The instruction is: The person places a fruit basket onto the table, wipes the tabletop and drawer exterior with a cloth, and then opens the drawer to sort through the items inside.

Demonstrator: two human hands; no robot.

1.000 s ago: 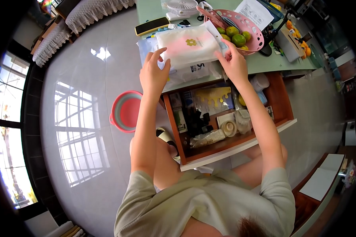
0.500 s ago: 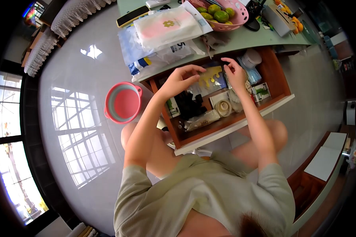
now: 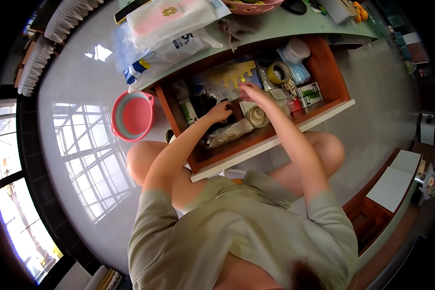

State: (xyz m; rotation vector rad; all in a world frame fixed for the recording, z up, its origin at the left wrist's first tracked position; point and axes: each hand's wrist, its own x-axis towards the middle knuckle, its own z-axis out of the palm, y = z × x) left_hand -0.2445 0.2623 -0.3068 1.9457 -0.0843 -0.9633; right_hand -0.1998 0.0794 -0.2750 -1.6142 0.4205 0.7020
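In the pulled-out wooden drawer [image 3: 270,140], my left hand [image 3: 220,112] is down on a dark, soft-looking black bundle [image 3: 205,103], its fingers curled into it. My right hand [image 3: 254,93] hovers over the middle of the drawer, fingers loosely stretched and holding nothing visible. Just behind it lies a flat packet with a yellow drip-shaped pattern [image 3: 232,75]. A round cream-coloured coil [image 3: 257,116] sits below my right hand, beside a clear bag marked 2501 [image 3: 230,134]. To the right are a roll of tape [image 3: 278,72], a white round tub [image 3: 296,50] and a green-and-white box [image 3: 310,94].
Above the drawer, plastic packages [image 3: 171,24] and a pink basket [image 3: 253,7] rest on the pale green tabletop [image 3: 275,25]. A pink-and-grey basin [image 3: 133,116] stands on the floor at left. Another open drawer unit [image 3: 372,217] is at lower right.
My left hand has lowered onto the black bundle. My right hand has moved left and towards me, uncovering the tape roll. The view has tilted down, so the tabletop sits higher.
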